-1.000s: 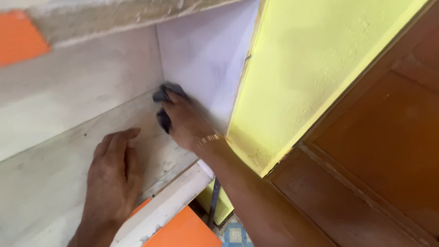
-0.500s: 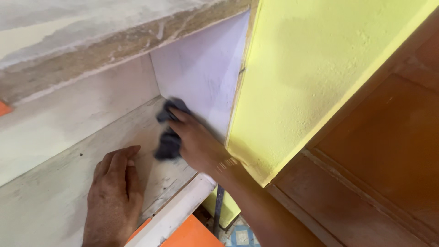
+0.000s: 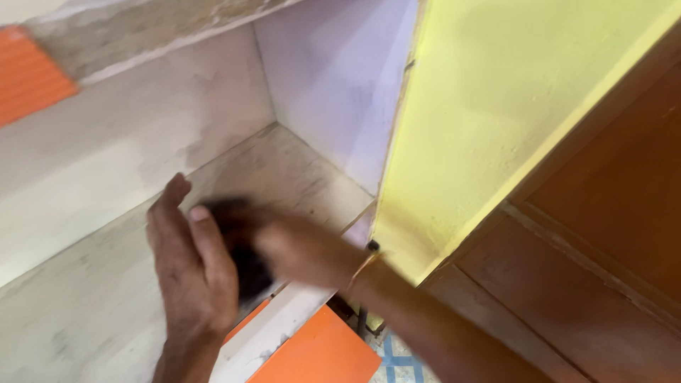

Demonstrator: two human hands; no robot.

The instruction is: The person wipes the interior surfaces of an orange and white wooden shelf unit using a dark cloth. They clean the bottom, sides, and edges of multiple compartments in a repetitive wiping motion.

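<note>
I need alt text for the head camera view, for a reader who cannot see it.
A person's right hand, blurred, holds a dark cloth on a pale shelf board, next to the left hand resting flat there. A yellow wall and brown wooden door stand at right.

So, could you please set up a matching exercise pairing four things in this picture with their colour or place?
Things:
1. dark cloth
2. left hand
3. wall face right of the alcove
4. door

Descriptions:
A. yellow
B. brown wood, far right
C. flat on the pale shelf, beside the cloth
D. under the right hand, blurred

Pairs: 1-D, 2-C, 3-A, 4-B
</note>
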